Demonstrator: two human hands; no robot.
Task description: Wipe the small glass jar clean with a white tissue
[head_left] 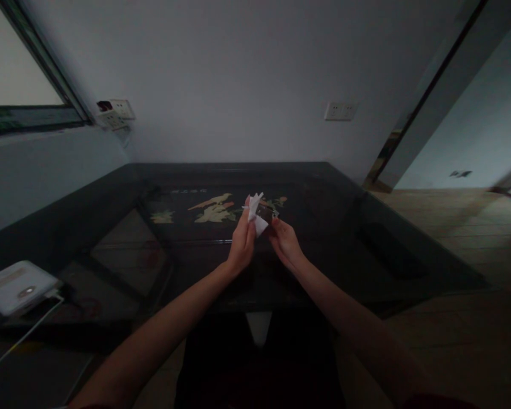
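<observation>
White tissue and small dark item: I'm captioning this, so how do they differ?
The white tissue is crumpled with pointed folds; the small dark item looks stiff and flat-faced. The tissue is in the left hand, the dark item at the fingertips of the right hand. Both are held close together.

No text legible. A short row of pale characters (189, 191) is seen on the dark tabletop (323, 227), beyond and to the left of the fingers (251, 228) — too small and blurred to be read. No brand, number or sign can be made out.
</observation>
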